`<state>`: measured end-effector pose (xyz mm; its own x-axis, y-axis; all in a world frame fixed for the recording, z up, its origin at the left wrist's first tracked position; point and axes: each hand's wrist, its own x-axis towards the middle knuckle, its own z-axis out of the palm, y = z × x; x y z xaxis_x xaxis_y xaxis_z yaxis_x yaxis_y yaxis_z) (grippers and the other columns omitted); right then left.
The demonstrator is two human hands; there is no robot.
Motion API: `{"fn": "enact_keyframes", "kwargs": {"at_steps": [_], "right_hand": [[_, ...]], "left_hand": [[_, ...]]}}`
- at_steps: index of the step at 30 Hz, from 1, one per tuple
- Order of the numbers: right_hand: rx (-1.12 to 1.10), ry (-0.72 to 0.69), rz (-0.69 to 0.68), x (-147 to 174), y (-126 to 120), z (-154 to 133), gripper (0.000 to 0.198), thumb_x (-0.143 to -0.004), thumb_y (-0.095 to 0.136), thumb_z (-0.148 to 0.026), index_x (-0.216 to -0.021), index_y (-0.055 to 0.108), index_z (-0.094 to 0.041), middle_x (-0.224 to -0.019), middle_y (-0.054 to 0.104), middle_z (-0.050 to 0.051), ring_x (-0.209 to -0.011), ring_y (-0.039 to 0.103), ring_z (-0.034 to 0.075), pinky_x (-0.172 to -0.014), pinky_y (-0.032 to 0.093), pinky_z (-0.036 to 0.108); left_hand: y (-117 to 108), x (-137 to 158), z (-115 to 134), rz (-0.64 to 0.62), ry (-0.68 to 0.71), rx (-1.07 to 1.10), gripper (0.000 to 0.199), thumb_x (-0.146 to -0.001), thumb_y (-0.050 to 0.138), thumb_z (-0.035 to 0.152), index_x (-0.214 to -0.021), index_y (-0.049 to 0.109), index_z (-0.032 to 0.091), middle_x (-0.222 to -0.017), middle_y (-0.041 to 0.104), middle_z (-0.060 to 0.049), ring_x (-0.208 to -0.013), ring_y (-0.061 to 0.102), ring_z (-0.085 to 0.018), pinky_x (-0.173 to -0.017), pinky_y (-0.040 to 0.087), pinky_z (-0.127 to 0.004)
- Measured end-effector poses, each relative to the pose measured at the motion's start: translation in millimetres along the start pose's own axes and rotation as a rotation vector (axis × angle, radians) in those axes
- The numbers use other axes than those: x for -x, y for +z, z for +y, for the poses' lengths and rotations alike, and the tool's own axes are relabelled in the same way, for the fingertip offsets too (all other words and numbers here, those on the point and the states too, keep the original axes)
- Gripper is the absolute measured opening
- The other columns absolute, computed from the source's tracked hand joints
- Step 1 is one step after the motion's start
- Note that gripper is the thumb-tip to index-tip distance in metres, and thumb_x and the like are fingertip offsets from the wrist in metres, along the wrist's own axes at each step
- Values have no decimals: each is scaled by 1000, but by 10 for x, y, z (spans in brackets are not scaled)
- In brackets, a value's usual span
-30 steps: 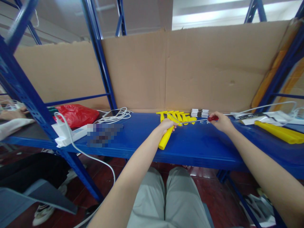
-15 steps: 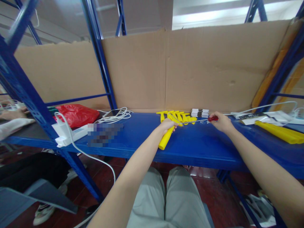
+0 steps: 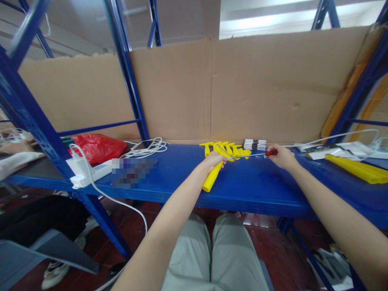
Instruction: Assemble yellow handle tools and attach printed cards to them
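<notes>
My left hand (image 3: 214,160) is closed round a yellow tube-shaped piece (image 3: 211,178), whose round lower end points down towards the table's front edge. In my right hand (image 3: 282,157) is a screwdriver (image 3: 271,152) with a red handle, held level. Its long metal shaft (image 3: 250,155) runs left to my left hand, where the tip meets the upper part of the yellow piece; the exact contact is too small to tell. Just behind my hands lies a row of several yellow T-shaped pieces (image 3: 224,146). Small metal parts (image 3: 260,155) rest near the screwdriver's handle.
A stack of white-and-black packs (image 3: 255,144) stands by the cardboard wall (image 3: 257,89). Long yellow pieces (image 3: 356,167) and plastic packaging (image 3: 339,150) lie right. To the left are a red bag (image 3: 97,147), white cables (image 3: 150,147) and a power strip (image 3: 100,170). Another person's hand (image 3: 18,146) shows far left.
Almost nothing differs. My right hand and the screwdriver handle have shifted very slightly; my left hand keeps its hold on the yellow piece in the same place.
</notes>
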<state>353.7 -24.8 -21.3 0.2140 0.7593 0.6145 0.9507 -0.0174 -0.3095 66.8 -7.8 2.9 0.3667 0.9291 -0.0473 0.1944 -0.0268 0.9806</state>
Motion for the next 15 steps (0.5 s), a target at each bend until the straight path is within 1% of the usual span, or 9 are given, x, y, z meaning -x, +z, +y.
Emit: {"fn": "enact_keyframes", "kwargs": {"at_steps": [4, 8, 11, 15], "right_hand": [[-10, -3, -3, -4, 20, 26, 16, -63, 58, -29, -78, 62, -26, -80, 70, 3, -76, 62, 25, -62, 42, 33], [-2, 13, -37, -1, 13, 18, 16, -64, 58, -29, -79, 62, -25, -81, 70, 4, -77, 63, 25, -60, 42, 32], [1, 26, -58, 2, 7, 17, 15, -65, 58, -30, -79, 62, -25, -83, 70, 4, -79, 63, 26, -60, 42, 32], [-32, 14, -58, -4, 22, 38, 13, -63, 59, -29, -75, 61, -25, -82, 71, 2, -76, 63, 24, -60, 43, 32]], "left_hand": [[6, 18, 9, 8, -5, -1, 15, -80, 53, 0, -71, 52, 12, -49, 49, 4, -40, 44, -6, -44, 37, -19], [12, 30, 16, 20, -5, -12, 16, -80, 55, 1, -70, 51, 13, -47, 48, 6, -39, 43, -5, -42, 36, -17], [9, 20, 10, 20, 8, -27, 15, -80, 55, 1, -70, 52, 12, -47, 47, 6, -39, 43, -5, -42, 36, -17], [4, 4, -1, 22, 21, -53, 13, -79, 55, 1, -71, 54, 12, -49, 48, 5, -40, 44, -5, -45, 39, -19]]}}
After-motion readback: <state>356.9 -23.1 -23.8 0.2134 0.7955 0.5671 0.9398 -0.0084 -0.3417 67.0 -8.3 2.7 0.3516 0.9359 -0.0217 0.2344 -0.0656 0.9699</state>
